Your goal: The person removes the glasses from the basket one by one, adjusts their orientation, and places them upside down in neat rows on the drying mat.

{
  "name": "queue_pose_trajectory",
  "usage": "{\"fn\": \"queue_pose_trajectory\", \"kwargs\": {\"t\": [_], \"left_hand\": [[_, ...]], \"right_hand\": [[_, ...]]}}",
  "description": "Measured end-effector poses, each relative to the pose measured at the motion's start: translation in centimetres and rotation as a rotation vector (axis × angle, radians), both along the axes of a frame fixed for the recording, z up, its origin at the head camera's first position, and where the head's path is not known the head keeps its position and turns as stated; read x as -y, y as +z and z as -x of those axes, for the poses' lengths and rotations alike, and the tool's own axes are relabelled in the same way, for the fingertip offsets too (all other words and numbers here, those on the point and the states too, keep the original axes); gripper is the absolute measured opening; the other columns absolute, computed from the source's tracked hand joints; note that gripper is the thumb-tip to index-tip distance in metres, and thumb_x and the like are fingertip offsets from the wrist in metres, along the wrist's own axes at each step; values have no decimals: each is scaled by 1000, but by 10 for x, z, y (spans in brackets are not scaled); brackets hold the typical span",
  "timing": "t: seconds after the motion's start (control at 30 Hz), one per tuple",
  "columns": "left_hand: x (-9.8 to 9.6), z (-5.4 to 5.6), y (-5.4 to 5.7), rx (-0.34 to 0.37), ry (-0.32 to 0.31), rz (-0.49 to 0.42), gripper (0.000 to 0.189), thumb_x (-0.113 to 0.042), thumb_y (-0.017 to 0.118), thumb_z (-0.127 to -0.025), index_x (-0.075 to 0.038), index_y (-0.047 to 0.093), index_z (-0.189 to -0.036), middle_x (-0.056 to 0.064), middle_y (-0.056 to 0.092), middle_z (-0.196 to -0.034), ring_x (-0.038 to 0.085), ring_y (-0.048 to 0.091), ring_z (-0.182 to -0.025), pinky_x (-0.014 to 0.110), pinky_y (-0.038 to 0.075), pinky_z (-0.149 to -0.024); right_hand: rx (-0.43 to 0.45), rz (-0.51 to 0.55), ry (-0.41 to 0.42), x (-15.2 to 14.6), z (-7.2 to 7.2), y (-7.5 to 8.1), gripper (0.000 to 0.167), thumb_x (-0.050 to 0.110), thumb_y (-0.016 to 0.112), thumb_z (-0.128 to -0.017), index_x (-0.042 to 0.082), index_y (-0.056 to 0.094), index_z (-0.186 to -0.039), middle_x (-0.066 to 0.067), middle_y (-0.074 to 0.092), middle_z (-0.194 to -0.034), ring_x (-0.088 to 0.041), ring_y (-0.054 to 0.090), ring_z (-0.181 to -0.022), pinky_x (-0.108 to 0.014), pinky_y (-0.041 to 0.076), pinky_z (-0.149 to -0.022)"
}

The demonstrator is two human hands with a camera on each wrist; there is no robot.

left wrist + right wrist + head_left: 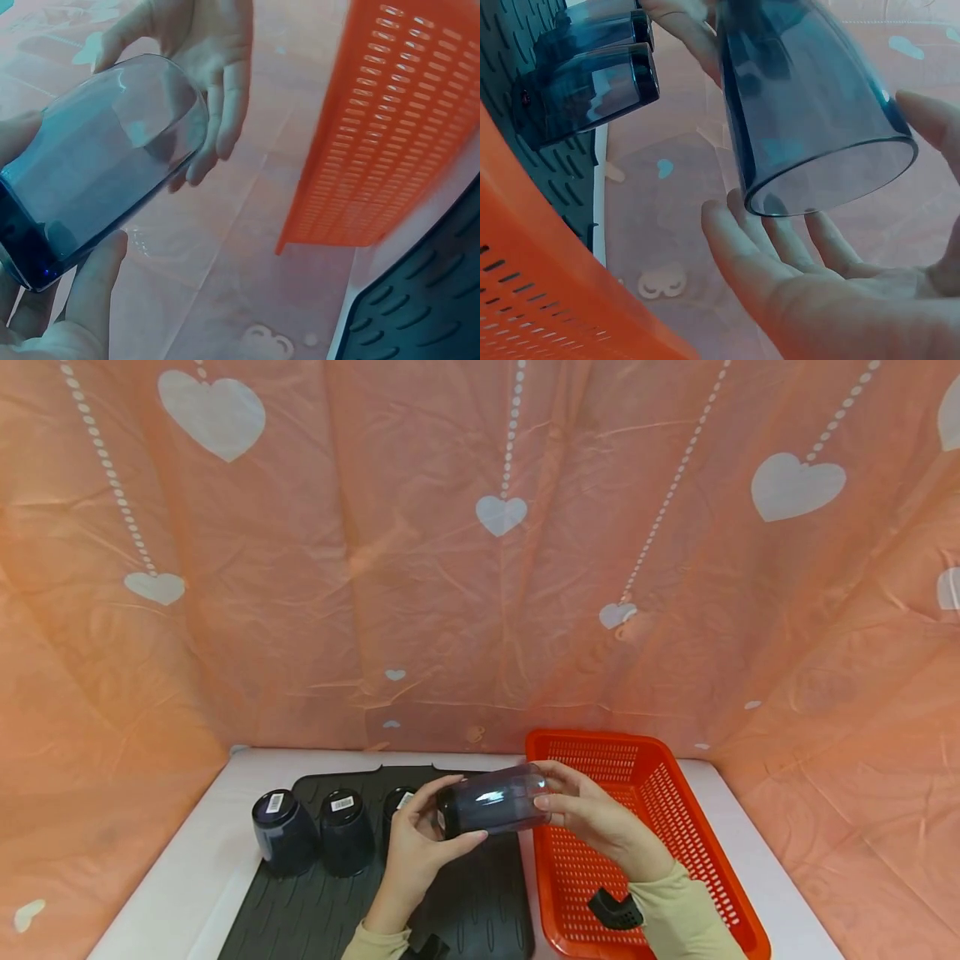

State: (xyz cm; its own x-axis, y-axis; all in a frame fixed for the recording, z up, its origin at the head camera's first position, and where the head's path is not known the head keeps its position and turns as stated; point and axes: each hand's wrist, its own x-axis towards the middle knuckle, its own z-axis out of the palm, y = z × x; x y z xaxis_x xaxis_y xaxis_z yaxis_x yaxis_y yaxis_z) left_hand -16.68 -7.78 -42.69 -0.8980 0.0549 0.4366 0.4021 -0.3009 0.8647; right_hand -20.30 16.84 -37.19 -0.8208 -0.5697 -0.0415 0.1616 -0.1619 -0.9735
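Note:
A tinted dark glass (495, 800) is held in the air on its side, over the gap between mat and basket. My left hand (420, 852) grips it around its thick dark base, thumb below and fingers above. At the glass's mouth is my right hand (600, 818), its thumb and spread, fairly straight fingers around the rim. In the right wrist view, the right fingertips (739, 201) are right at the rim, with the palm away from the glass. Left of my left hand, similar glasses stand upside down: one (285, 835), another (347, 835) and a partly hidden third (397, 802).
Beneath the upturned glasses lies a black ridged mat (480, 893). An orange perforated basket (551, 877) stands to its right, under my right forearm. Both sit on a white table (172, 868). A pink-orange curtain (420, 568) with hearts encloses the back and sides.

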Motion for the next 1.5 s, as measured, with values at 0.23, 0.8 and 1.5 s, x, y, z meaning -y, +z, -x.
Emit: {"fn": "queue_pose_trajectory", "kwargs": {"t": [0.23,0.8,1.5], "left_hand": [[3,-3,4,28,4,-9,72,9,83,-65,-1,53,-130,18,55,-123,26,57,-105,38,54,-85],[10,-2,7,17,82,30,71,10,82,-66,-4,54,-130,16,59,-121,17,55,-84,26,53,-57],[27,-4,28,-23,234,311,67,-1,87,-65,-14,59,-124,5,60,-119,18,62,-100,30,55,-73]], "right_hand": [[15,5,20,0,0,-3,48,8,61,-92,6,40,-135,-12,55,-123,-26,58,-107,-40,48,-95],[25,-6,52,-3,4,-5,51,7,53,-96,6,37,-144,-10,51,-133,-27,55,-115,-44,43,-100],[-28,69,52,-43,5,-3,48,10,37,-103,0,25,-149,-22,31,-150,-42,30,-135,-55,29,-108]]}}
